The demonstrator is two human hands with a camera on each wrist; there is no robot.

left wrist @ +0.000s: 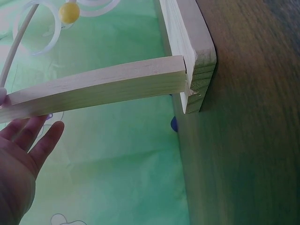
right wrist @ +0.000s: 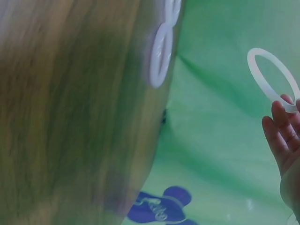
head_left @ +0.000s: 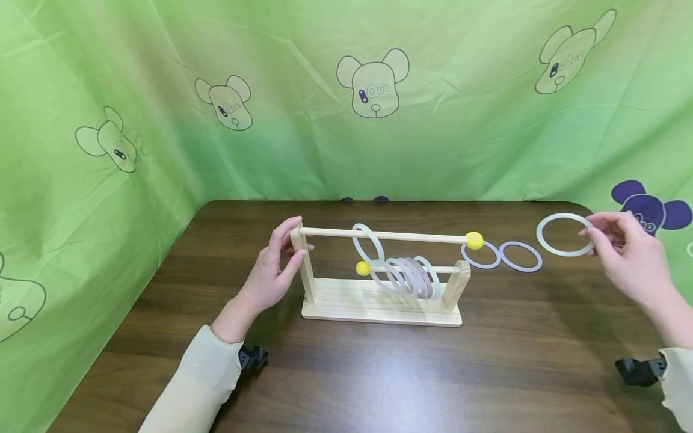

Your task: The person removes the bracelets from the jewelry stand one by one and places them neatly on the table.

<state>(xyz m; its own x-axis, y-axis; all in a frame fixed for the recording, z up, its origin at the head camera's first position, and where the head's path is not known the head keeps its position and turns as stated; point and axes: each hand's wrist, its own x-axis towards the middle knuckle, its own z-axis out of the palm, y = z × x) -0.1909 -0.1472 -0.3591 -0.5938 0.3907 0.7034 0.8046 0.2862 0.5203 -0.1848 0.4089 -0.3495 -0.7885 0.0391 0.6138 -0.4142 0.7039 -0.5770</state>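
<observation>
A wooden rack (head_left: 379, 304) with two dowels stands mid-table. Its upper dowel (head_left: 411, 236) carries one white ring (head_left: 368, 243) and ends in a yellow ball (head_left: 474, 240). The lower dowel holds several white rings (head_left: 411, 278) behind another yellow ball (head_left: 362, 268). My left hand (head_left: 276, 264) grips the rack's left upright (head_left: 306, 264), which also shows in the left wrist view (left wrist: 108, 86). Off to the right, above the table, my right hand (head_left: 622, 249) pinches a white ring (head_left: 565, 234), and that held ring (right wrist: 274, 79) appears in the right wrist view.
Two more white rings (head_left: 480, 255) (head_left: 521, 257) lie flat on the dark wooden table (head_left: 379, 373) just right of the rack. Green cloth with bear prints (head_left: 373, 81) walls in the back and sides.
</observation>
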